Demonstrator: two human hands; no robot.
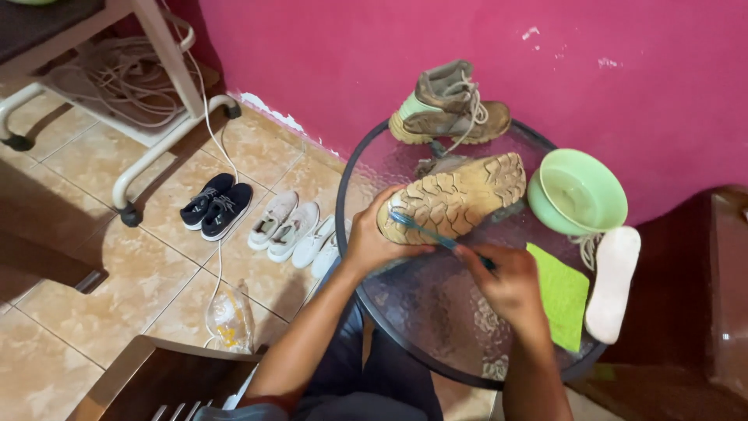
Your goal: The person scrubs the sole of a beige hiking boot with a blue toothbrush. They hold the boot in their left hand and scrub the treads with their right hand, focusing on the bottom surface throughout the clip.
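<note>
Our two hands sit closest to us, over the round glass counter (436, 327). Our left hand (372, 242) has its fingers wrapped around the toe end of a muddy tan boot (456, 196), which lies on its side with the cracked sole turned up at us. The boot's long line runs from our left fingers away and to the right, heel end farthest off. Our right hand (510, 284) is clenched on the handle of a blue toothbrush (436, 235), and the brush head rests on the sole right next to our left fingers. So the sole lies up and to the left of our right fingers, and the left hand is the nearer one to the boot. We count two boots: the one we hold and a second boot (448, 105) standing beyond it near the pink wall. One green bowl (580, 195) sits to the right of our right fingers, with one green cloth (562, 296) just beside that hand and one white insole (615, 281) past the cloth. Down on the floor, left of our left fingers, we see three pairs of shoes: dark shoes (212, 204), beige shoes (282, 224) and white shoes (321, 248).
</note>
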